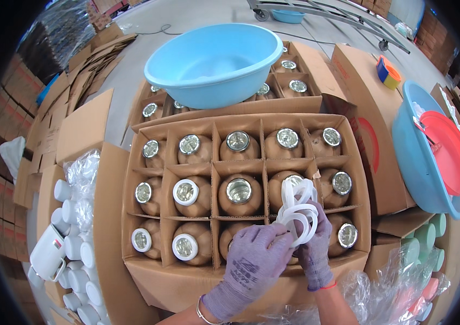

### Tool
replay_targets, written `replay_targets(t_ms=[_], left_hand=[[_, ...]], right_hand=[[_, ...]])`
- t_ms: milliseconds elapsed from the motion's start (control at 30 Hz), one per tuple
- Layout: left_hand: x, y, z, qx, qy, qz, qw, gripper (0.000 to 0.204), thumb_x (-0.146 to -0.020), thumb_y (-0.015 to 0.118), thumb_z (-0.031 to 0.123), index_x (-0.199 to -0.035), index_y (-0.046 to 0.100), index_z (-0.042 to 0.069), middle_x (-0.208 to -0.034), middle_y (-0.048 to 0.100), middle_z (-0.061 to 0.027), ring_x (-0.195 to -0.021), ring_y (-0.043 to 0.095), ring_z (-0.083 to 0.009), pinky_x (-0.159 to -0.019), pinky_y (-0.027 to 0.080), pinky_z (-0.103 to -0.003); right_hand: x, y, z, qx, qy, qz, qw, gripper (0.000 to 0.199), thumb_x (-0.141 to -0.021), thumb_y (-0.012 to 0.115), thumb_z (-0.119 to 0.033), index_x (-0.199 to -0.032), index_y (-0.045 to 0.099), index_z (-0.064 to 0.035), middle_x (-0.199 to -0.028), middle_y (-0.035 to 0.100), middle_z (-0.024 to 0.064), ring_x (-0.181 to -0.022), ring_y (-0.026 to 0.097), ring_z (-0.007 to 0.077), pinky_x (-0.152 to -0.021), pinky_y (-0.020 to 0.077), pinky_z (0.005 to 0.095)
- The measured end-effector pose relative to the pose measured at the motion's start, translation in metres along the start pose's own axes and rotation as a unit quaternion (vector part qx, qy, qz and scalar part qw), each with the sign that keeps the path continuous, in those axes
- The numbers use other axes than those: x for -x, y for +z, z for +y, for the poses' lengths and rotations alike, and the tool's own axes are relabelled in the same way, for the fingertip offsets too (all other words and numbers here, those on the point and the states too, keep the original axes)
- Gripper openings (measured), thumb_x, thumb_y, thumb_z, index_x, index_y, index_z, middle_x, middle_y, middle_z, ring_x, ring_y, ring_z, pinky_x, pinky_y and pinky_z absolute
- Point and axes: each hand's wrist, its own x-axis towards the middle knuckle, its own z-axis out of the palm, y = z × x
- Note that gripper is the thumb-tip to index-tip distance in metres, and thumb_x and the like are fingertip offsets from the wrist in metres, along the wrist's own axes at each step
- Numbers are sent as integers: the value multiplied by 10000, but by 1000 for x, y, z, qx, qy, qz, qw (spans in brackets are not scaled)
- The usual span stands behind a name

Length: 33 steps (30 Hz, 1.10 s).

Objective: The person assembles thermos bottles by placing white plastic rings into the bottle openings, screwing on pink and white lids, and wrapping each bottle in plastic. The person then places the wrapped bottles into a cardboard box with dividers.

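Observation:
My right hand point(316, 252), in a purple glove, is closed around a bunch of white rings point(301, 219). My gloved left hand point(251, 271) pinches at the near edge of the same bunch; its fingertips partly cover the ring there. Both hands are above the near right part of a divided carton point(165, 276). In its compartments stand brown flask liners point(239, 196) with silvery round mouths. White rings sit around three visible mouths on the left, one on a middle-row liner point(185, 192) and two on near-row liners. My hands hide some near-row liners.
A blue basin point(214, 65) rests on another carton of liners behind. To the right, a second blue basin point(419, 157) holds a red plate-like piece; tape rolls point(388, 73) lie on a carton. At left, a white mug point(48, 252) lies on white cups in an open box.

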Motion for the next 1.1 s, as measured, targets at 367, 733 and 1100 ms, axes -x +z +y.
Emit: replay_targets(t_ms=[367, 733, 1100], left_hand=[[34, -129, -234, 167, -482, 205, 835, 205, -965, 626, 160, -1017, 686, -29, -769, 672, -47, -557, 603, -107, -516, 490, -254], [62, -131, -229, -100, -445, 41, 889, 262, -929, 579, 232, -991, 704, 11, -780, 701, -163, -702, 683, -314, -728, 524, -417], [31, -135, -199, 69, -558, -1, 827, 124, -969, 564, 102, -996, 608, -11, -737, 669, -123, -570, 638, -142, -440, 482, -288]], right_hand=[[1, 6, -1, -42, 13, 13, 999, 351, -938, 715, -235, -1205, 627, -25, -1045, 670, 9, -917, 613, 68, -803, 514, 248], [-3, 0, 4, 9, 2, 22, 1000, 313, -943, 705, -219, -1184, 630, -34, -1025, 664, 3, -905, 605, 61, -792, 508, 243], [-1, 4, -2, -23, 19, 7, 1000, 301, -955, 670, -139, -1217, 612, -3, -1073, 639, 16, -955, 589, 78, -847, 490, 247]])
